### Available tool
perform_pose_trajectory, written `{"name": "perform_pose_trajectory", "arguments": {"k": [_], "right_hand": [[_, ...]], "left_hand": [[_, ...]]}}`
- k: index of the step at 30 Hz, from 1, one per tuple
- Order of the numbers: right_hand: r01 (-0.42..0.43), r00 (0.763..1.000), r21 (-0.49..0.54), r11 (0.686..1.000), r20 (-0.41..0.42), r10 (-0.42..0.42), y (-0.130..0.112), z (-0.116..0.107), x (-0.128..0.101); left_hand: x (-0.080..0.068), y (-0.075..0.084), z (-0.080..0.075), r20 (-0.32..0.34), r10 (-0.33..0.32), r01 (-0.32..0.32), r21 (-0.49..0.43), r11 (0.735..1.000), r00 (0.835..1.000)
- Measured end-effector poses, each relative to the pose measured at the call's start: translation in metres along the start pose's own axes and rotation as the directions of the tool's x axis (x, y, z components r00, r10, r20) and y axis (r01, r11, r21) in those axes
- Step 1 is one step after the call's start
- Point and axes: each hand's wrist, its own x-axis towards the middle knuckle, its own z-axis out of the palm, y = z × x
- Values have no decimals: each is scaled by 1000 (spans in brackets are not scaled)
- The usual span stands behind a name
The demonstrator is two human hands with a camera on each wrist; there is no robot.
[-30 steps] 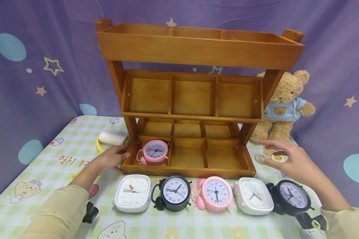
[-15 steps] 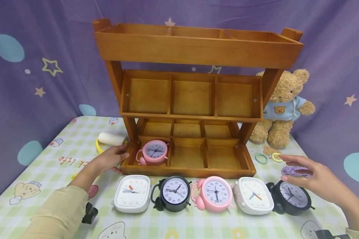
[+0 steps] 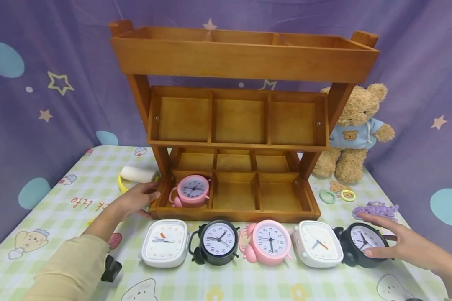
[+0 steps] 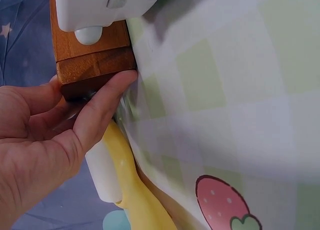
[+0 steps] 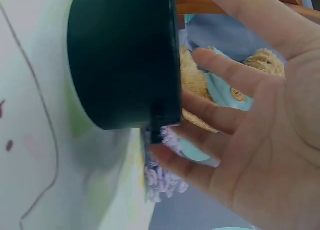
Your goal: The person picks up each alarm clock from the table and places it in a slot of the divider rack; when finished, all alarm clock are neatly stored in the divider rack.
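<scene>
In the head view, my left hand [image 3: 137,200] holds the left end of the brown wooden shelf rack [image 3: 226,215]. The left wrist view shows its thumb and fingers about the corner of the rack's base [image 4: 95,64]. My right hand [image 3: 410,246] is at the black twin-bell alarm clock [image 3: 363,242] on the far right. Its fingers are spread along that clock's side, and the right wrist view shows the palm [image 5: 280,140] apart from the clock body [image 5: 125,59]. A pink alarm clock [image 3: 193,190] sits in the rack's bottom left compartment.
Along the rack's front stand a white square clock [image 3: 165,243], a black clock [image 3: 219,242], a pink clock [image 3: 270,242] and another white clock [image 3: 318,243]. A teddy bear [image 3: 350,133], hair ties [image 3: 327,196] and a purple fluffy item [image 3: 376,210] lie right; a lint roller [image 3: 139,173] lies left.
My right hand has come down and toward me, from beside the rack to the far right black clock. The left hand stays on the rack's end; the view has shifted slightly.
</scene>
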Motion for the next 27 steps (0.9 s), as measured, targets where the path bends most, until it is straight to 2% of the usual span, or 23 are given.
{"name": "perform_pose_trajectory", "arguments": {"k": [4,10,13,20,24,27], "right_hand": [[-16,997,22,1000,82,14,7,6,-2],[-3,994,31,1000,111,-1,11,8,0],[31,994,29,999,104,-34,12,10,0],[34,998,0,999,43,-34,11,11,-1],[57,998,-52,997,1,-57,10,12,0],[42,999,-91,995,-9,-43,9,12,1]], "left_hand": [[1,0,0,3,-4,4,-3,1000,1000],[1,0,0,5,-1,1,-5,1000,1000],[1,-1,-1,8,2,-2,-11,1000,1000],[2,-2,-2,13,3,-3,-5,1000,1000],[2,-2,-2,16,-2,2,-7,1000,1000],[2,-1,-1,15,-2,2,-7,1000,1000]]}}
